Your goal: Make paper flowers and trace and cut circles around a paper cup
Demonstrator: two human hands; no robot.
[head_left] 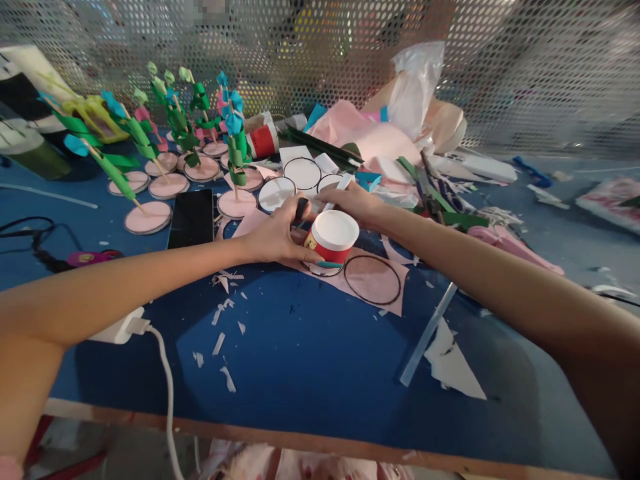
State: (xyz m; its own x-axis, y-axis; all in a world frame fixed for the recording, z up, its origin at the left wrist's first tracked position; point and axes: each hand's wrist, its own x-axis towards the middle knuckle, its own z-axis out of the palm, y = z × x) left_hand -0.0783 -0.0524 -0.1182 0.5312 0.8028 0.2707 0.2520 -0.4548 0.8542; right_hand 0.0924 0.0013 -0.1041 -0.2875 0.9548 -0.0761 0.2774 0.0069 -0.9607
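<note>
My left hand [280, 233] is curled around a small red tub with a white top [336, 230], its thumb against the tub's side. A short black piece [301, 209], perhaps a marker cap, shows between its fingers. The tub stands on a pink sheet [395, 301] marked with a black circle outline; part of another outline shows under it. Just behind the tub, my right hand [353, 202] has its fingers closed near a white strip [345, 181]. What they grip is unclear. White paper with black circles [303, 172] lies behind the hands.
Paper stems on pink discs [147, 217] stand at the left, near a black phone [191, 219]. Scissors [433, 187], pink sheets [357, 130] and a clear bag [416, 87] lie right and back. A glue stick [427, 335], paper scraps and a white charger [120, 328] lie nearer.
</note>
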